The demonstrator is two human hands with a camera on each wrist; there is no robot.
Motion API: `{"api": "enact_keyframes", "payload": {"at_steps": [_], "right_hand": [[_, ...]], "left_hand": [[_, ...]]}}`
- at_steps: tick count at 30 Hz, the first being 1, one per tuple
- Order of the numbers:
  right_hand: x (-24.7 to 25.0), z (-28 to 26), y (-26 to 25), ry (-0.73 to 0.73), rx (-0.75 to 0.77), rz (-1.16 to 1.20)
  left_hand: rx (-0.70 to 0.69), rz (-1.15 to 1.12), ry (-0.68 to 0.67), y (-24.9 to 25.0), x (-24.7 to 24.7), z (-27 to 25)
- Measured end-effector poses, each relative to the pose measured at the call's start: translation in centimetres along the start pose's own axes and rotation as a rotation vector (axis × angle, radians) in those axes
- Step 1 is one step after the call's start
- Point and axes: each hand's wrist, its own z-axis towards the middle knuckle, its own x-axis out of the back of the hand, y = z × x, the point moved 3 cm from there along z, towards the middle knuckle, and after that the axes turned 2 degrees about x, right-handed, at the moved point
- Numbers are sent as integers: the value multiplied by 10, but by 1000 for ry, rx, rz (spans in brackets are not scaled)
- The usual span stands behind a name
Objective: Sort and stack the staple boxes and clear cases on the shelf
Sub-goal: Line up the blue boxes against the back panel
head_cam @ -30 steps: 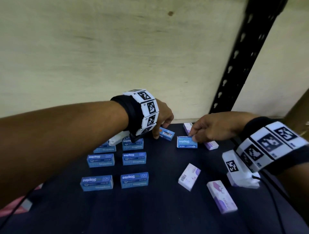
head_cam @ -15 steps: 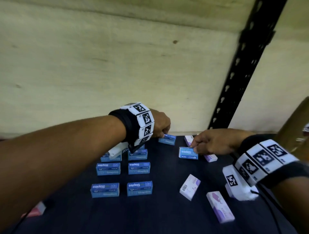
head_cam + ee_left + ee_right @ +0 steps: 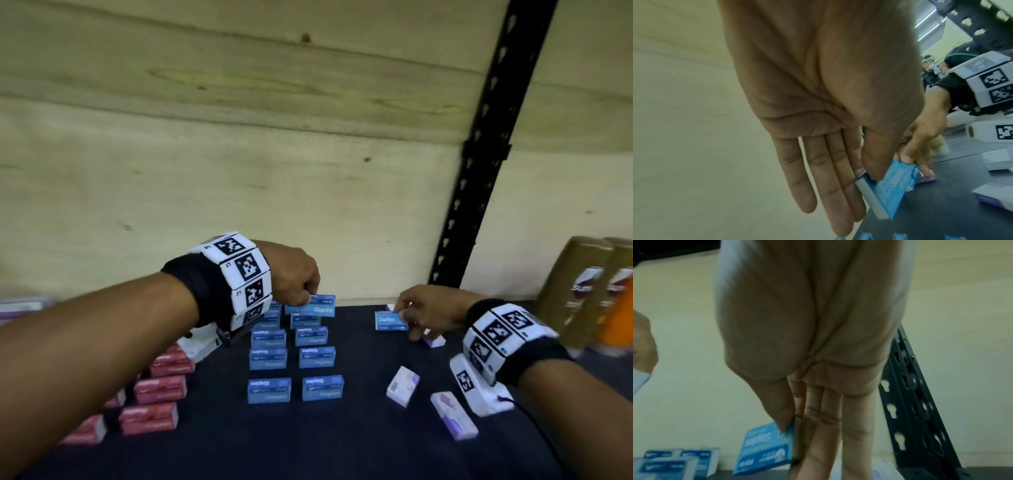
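Note:
My left hand (image 3: 301,291) pinches a blue staple box (image 3: 313,306) between thumb and fingers, just above the back of two rows of blue staple boxes (image 3: 294,358) on the dark shelf (image 3: 359,428). The left wrist view shows the same blue box (image 3: 890,186) under my thumb. My right hand (image 3: 416,317) pinches another blue staple box (image 3: 390,321) at the back right, tilted up; in the right wrist view this blue box (image 3: 766,451) hangs from thumb and fingers. A white and purple box (image 3: 434,341) lies partly under that hand.
Red boxes (image 3: 159,390) sit in rows at the left. Two white and purple boxes (image 3: 403,381) (image 3: 454,419) lie loose at the right front. A black slotted upright (image 3: 479,150) rises at the back right, with tall cans (image 3: 582,291) beyond it. A wooden wall closes the back.
My left hand has lifted its blue box off the shelf and carried it left, over the back of the blue rows. My right hand has tipped its blue box up. The head view rose.

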Motion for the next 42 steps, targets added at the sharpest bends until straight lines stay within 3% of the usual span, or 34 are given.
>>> {"api": "enact_keyframes", "payload": {"at_steps": [5, 9, 15, 20, 32, 42], "right_hand": [[11, -30, -33, 76, 111, -40], [14, -64, -66, 92, 185, -247], [-27, -103, -108, -67, 226, -450], [-67, -104, -116, -150, 273, -566], [-94, -96, -121, -97, 409, -648], [-84, -105, -94, -115, 205, -502]], "left_hand": [[41, -30, -29, 5, -2, -48], [38, -56, -71, 12, -13, -75], [25, -67, -143, 23, -45, -97], [21, -71, -166, 30, -70, -107], [35, -176, -109, 30, -90, -114], [86, -199, -146, 23, -93, -122]]}}
